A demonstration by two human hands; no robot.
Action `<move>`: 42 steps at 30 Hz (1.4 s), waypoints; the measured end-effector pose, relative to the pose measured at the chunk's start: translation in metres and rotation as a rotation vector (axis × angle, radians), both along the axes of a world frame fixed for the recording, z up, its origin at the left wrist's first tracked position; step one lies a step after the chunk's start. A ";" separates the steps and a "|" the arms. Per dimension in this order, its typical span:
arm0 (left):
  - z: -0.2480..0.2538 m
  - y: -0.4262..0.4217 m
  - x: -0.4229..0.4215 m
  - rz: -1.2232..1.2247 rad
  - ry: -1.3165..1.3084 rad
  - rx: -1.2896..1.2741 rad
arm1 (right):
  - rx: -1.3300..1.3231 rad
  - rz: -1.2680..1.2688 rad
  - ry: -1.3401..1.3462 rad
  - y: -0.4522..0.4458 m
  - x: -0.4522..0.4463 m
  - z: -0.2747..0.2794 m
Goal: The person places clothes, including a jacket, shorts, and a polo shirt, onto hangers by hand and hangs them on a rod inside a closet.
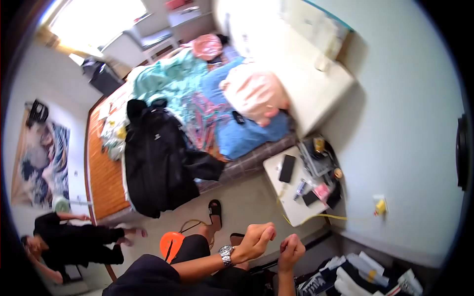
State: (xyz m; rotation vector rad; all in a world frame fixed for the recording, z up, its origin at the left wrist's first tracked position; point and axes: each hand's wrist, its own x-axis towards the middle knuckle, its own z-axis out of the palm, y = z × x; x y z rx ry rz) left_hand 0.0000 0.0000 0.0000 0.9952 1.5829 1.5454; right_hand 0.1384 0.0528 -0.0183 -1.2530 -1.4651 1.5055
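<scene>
My left hand (254,243), with a metal wristwatch (226,256) on its wrist, is held above my lap with the fingers curled in. Just to its right, a small gap away, my right hand (292,251) is closed too, knuckles up. The insides of both hands are hidden, so I cannot make out whether anything is in them. Below and left of my left hand, an orange rounded object (172,245) with a dark strip lies by my leg. A black slipper (215,213) is on my foot.
A bed holds a black jacket (157,158), a blue pillow (252,134) and bedding. By the wall, a white bedside table (292,209) carries a black phone (287,168) and small items. A yellow cable (332,216) runs to a socket. Folded clothes (360,276) lie lower right. Another person (74,241) stands left.
</scene>
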 end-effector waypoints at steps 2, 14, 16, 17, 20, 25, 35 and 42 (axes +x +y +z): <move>0.003 0.014 0.033 0.082 -0.064 0.025 | -0.021 0.112 -0.080 0.030 0.023 0.022; -0.005 -0.118 -0.232 0.465 -0.047 0.088 | -0.104 0.412 0.027 -0.073 -0.298 0.012; -0.015 -0.139 -0.266 0.522 -0.070 0.090 | -0.145 0.414 0.031 -0.089 -0.334 0.008; -0.020 -0.149 -0.280 0.571 -0.089 0.093 | -0.183 0.407 0.038 -0.096 -0.350 0.006; -0.028 -0.172 -0.323 0.668 -0.119 0.105 | -0.214 0.429 0.039 -0.113 -0.395 -0.001; -0.040 -0.197 -0.378 0.874 -0.147 0.067 | -0.061 0.544 0.039 -0.139 -0.470 -0.012; -0.041 -0.230 -0.466 1.134 -0.118 0.072 | -0.120 0.597 0.128 -0.167 -0.577 -0.030; -0.060 -0.236 -0.538 1.165 -0.039 0.053 | 0.015 0.644 0.147 -0.176 -0.641 -0.074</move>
